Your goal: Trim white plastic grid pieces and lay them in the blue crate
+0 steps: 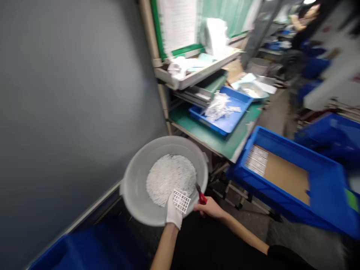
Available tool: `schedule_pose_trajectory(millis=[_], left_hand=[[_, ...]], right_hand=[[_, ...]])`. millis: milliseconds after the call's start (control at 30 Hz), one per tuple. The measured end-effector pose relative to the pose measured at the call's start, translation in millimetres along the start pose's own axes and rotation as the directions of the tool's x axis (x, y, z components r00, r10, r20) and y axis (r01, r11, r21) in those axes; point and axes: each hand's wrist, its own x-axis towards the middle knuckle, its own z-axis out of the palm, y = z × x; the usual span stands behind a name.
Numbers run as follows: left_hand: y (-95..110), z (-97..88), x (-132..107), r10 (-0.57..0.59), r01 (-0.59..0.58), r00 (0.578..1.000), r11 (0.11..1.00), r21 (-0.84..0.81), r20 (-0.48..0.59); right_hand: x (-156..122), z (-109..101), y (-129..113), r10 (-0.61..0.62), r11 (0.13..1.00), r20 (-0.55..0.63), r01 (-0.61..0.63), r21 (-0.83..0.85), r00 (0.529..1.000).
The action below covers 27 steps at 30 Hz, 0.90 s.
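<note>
Head view, items from left to right.

Grey wall panel: fills the left side, with a blue bin low at its foot.

Round grey plastic basin: sits just in front of the person, holding a dense heap of small white plastic pieces.

Left hand: in a white glove, over the near part of the basin. Its fingers are closed on a white plastic grid piece, which stands out past the fingertips and above the heap.

Right hand: bare, at the basin's near right rim. Its fingers are curled shut around red-handled cutters, with the dark tip pointing toward the heap and the handles partly hidden by the hand.

Metal shelf rack: beyond the basin, with a green mat on its lower shelf. A blue tray on the mat holds a loose pile of white grid strips.

Blue bin: at right, lined with cardboard, with a row of white strips at one end.

Another person: far back at upper right, among more blue bins.
</note>
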Motion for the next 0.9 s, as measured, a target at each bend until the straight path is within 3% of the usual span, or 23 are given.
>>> schedule_pose_trajectory(millis=[100, 167, 233, 367, 433, 500, 567, 667, 800, 900], left_hand=[[-26.2, 51.5, 2.5, 0.003, -0.014, 0.989, 0.997, 0.074, 0.148], [-47.3, 94.0, 2.6, -0.031, -0.001, 0.955, 0.994, 0.107, 0.295], [-68.6, 136.3, -0.8, -0.084, -0.002, 0.895, 0.981, 0.192, 0.438], [-97.2, 197.8, -11.2, -0.169, -0.126, 0.763, 0.908, 0.400, 0.623], [-100.6, 210.4, -11.3, -0.197, -0.171, 0.763, 0.857, 0.486, 0.616], [-96.9, 212.2, -6.5, -0.188, -0.209, 0.798, 0.804, 0.556, 0.572], [-87.8, 208.8, 1.4, -0.179, -0.205, 0.855, 0.744, 0.636, 0.486], [-69.2, 205.5, 14.5, -0.145, -0.128, 0.945, 0.662, 0.738, 0.294], [-44.6, 216.7, 32.1, -0.029, -0.085, 0.991, 0.614, 0.785, 0.131], [-29.6, 236.8, 44.8, 0.033, -0.147, 0.987, 0.565, 0.812, 0.155]], right_hand=[[-9.4, -15.9, -10.2, -0.037, 0.950, -0.222, 0.103, 0.294, 0.974], [-11.4, -41.9, -15.9, -0.050, 0.895, -0.414, 0.225, 0.386, 0.909], [-20.4, -79.9, -16.1, -0.036, 0.857, -0.589, 0.328, 0.397, 0.807], [-71.8, -188.5, 6.5, 0.040, 0.880, -0.850, 0.385, 0.279, 0.526], [-104.6, -259.8, 29.7, 0.072, 0.934, -0.913, 0.293, 0.202, 0.400], [-130.2, -334.3, 58.9, 0.105, 0.980, -0.943, 0.128, 0.152, 0.315], [-140.4, -400.7, 90.7, 0.142, 0.990, -0.936, -0.052, 0.132, 0.323], [-123.3, -466.6, 136.9, 0.219, 0.955, -0.875, -0.280, 0.101, 0.431], [-76.7, -495.6, 186.8, 0.341, 0.873, -0.761, -0.487, 0.038, 0.552], [-54.1, -496.1, 211.6, 0.415, 0.808, -0.695, -0.589, -0.016, 0.588]])
